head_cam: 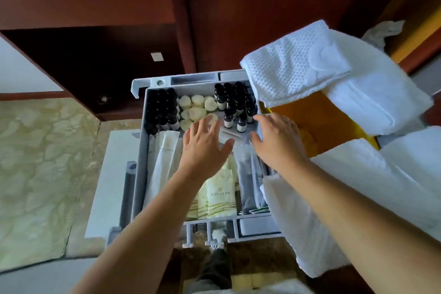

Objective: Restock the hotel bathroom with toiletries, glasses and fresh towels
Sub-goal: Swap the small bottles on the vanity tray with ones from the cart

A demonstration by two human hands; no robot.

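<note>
Hovering spread and empty over the grey plastic tray (140,150), left hand (205,142) and right hand (278,138) should pinch the far-right-corner small dark labelled bottles (236,102) by their caps

tray (140,150) grey | bottles (229,100) black, white labels | towels (293,64) white, waffle-textured | carpet (40,150) beige, leafy

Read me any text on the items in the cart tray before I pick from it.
Nothing here can be read.
dark bottles: white labels, print too small to read.
pale yellow packets: a line of characters, too blurred to read.
long white sachets: a faint printed mark, blurred.
grey sachet: a small mark, illegible.
</note>
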